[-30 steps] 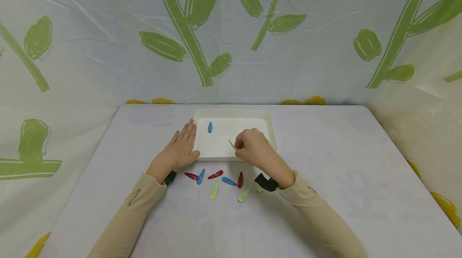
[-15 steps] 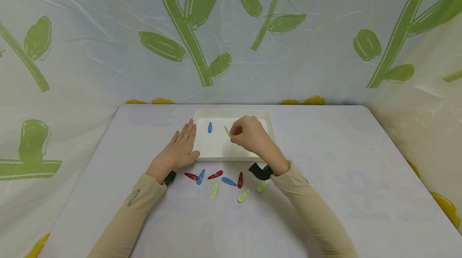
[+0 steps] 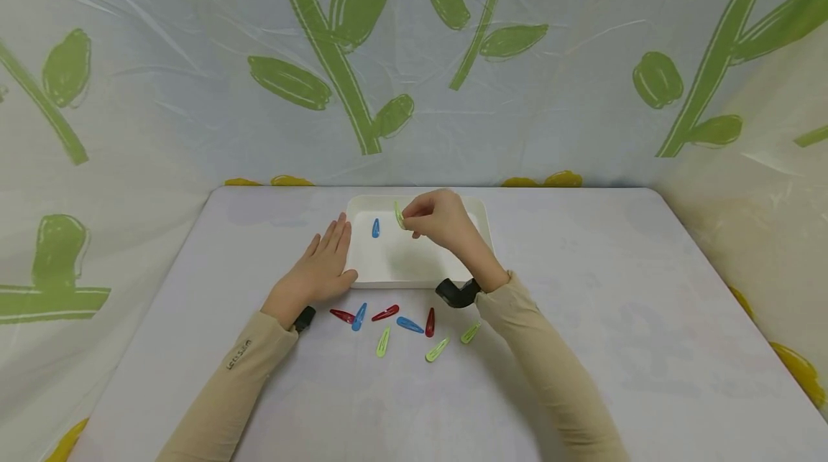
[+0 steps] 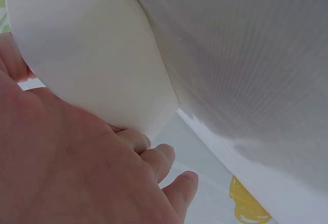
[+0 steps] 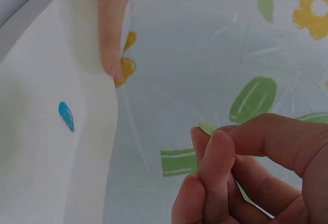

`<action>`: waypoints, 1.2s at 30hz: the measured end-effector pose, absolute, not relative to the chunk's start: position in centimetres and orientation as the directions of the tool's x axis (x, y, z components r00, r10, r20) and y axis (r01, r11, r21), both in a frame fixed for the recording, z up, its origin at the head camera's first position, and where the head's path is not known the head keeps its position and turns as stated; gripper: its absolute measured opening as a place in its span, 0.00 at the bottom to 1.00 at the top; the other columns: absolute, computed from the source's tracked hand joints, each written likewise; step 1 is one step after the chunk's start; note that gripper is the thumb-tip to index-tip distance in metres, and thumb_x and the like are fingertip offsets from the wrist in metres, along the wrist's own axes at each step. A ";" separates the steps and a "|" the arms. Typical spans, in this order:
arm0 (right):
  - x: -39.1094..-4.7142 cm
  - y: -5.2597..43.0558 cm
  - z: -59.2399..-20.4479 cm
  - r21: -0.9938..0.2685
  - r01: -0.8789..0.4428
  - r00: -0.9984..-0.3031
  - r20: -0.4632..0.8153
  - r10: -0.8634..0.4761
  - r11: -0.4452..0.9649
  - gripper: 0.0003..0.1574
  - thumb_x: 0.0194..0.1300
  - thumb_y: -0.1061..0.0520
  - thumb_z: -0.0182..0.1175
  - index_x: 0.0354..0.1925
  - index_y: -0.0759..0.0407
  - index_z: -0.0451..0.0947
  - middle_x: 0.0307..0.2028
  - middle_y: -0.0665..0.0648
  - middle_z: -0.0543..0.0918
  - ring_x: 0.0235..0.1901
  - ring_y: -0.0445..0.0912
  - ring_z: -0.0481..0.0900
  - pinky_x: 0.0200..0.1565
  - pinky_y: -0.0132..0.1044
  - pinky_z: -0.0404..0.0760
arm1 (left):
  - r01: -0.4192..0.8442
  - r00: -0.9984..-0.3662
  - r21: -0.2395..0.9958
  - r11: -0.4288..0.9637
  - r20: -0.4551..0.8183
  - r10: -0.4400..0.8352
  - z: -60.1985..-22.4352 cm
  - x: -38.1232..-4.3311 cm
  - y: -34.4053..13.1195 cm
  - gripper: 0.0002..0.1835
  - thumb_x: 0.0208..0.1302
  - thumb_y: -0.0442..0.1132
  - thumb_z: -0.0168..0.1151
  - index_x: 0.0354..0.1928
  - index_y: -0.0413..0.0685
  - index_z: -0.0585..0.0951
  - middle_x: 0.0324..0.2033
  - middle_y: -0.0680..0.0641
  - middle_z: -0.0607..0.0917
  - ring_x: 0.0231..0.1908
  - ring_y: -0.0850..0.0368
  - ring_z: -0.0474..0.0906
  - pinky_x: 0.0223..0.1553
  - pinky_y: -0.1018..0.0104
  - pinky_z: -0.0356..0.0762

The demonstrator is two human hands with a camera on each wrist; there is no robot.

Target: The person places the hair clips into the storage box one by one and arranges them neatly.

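A green snap hair clip [image 3: 398, 213] is pinched between the thumb and fingers of my right hand [image 3: 446, 221], raised above the white tray [image 3: 401, 285]. In the right wrist view, only the tip of that green clip [image 5: 206, 127] shows past the fingertips. Inside the tray, toward its left, lies a blue hair clip [image 3: 376, 228]. My left hand [image 3: 318, 268] rests against the tray's left side with fingers straight. The left wrist view shows this hand [image 4: 97, 157] touching the tray's outer wall [image 4: 97, 44].
In front of the tray, loose clips lie scattered on the table [image 3: 647, 289]: red ones such as this red clip [image 3: 386, 312], blue ones such as this blue clip [image 3: 410, 324], and green ones such as this green clip [image 3: 437, 350]. A flower-patterned curtain [image 3: 550, 110] hangs behind.
Holding the green clip, my right hand has moved away from me, slightly left, and appears higher over the tray. A green clip once partly covered by the wrist now shows. The left hand stays put.
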State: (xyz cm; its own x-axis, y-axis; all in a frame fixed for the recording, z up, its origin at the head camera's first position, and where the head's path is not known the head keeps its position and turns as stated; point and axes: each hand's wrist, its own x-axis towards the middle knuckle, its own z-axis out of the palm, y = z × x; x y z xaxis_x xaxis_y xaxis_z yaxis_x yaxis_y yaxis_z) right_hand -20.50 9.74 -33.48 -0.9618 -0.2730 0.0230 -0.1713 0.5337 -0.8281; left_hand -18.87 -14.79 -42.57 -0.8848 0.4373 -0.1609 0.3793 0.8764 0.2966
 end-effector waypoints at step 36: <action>-26.6 8.1 -38.0 -0.973 0.196 -0.971 -0.209 -0.116 0.120 0.09 0.60 0.66 0.65 0.38 0.72 0.84 0.27 0.57 0.86 0.27 0.48 0.83 0.34 0.34 0.82 | 0.378 -0.884 0.292 0.878 -0.167 0.436 -42.8 -19.0 -14.8 0.47 0.68 0.46 0.47 0.76 0.31 0.35 0.76 0.36 0.31 0.76 0.39 0.29 0.73 0.41 0.35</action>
State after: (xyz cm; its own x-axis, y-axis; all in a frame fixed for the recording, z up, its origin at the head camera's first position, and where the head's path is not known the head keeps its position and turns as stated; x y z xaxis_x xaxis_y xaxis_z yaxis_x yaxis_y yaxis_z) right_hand -26.56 8.07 -38.01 -0.9710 -0.1159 -0.2093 0.1955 0.1201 -0.9733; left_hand -19.01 -14.82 -42.82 -0.8841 0.4364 -0.1672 0.3783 0.8783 0.2923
